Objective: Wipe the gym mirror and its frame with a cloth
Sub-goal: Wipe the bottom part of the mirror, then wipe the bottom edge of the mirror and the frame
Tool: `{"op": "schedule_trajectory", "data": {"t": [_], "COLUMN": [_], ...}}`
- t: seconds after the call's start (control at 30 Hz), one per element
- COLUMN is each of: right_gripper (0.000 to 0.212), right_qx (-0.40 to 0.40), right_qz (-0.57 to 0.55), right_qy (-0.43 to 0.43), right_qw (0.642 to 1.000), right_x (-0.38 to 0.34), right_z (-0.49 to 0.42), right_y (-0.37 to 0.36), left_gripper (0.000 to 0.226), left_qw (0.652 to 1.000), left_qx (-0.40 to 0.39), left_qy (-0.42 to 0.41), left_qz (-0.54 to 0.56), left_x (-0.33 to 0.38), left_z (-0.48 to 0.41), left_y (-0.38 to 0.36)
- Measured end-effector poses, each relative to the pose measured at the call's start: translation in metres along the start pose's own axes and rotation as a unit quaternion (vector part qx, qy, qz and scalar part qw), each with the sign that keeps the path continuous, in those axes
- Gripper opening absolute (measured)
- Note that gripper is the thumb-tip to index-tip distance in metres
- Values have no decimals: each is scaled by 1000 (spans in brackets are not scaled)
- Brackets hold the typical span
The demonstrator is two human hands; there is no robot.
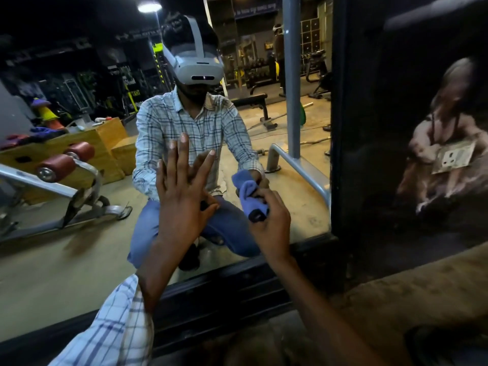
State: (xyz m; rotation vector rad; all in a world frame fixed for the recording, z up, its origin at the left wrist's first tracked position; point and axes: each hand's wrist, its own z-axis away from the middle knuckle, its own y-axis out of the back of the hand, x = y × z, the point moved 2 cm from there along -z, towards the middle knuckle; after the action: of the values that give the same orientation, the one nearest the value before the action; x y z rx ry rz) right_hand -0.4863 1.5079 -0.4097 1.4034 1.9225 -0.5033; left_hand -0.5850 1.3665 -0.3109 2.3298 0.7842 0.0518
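You are crouching in front of the mirror (66,260), and both arms are reaching forward and up toward the glass. Your left hand (182,199) is lying flat against the glass, palm forward, with the fingers straight, spread apart and pointing upward and the thumb set out to the right. It is holding nothing. The left forearm is rising steeply out of a checked sleeve (116,326) at the bottom edge of the view.

Your right hand (272,220) is sitting just right of the left and a little lower, its fingers curling round a bunched blue cloth (250,196) and gripping it. The cloth is sticking up out of the fist and meeting its own reflection, so it is touching the glass low in the mirror, toward the bottom right corner. The bare right forearm is coming in from the lower right and crossing over the black frame (224,283). The frame's bottom rail is running just beneath your hands, and its upright is standing well to the right of the cloth.
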Motion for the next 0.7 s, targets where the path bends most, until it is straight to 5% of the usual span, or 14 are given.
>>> {"op": "schedule_trajectory", "data": {"t": [0.17, 0.3, 0.5, 0.7], "right_gripper": [18, 25, 21, 37], "right_qx": [42, 60, 69, 47], "right_qz": [-138, -190, -230, -192], "right_qy": [-141, -236, -339, -356], "right_qw": [979, 951, 910, 913], "right_x": [-3, 11, 32, 31], "right_z": [15, 53, 117, 165], "right_y": [21, 43, 63, 85], "left_gripper": [113, 73, 35, 45], "left_qw": [1000, 980, 868, 807], "left_qx": [-6, -9, -123, -237], "left_qy": [12, -11, 49, 76], "left_qz": [27, 200, 479, 536], "left_x": [6, 30, 82, 106], "left_z": [4, 40, 123, 171], "left_y": [4, -8, -47, -66]}}
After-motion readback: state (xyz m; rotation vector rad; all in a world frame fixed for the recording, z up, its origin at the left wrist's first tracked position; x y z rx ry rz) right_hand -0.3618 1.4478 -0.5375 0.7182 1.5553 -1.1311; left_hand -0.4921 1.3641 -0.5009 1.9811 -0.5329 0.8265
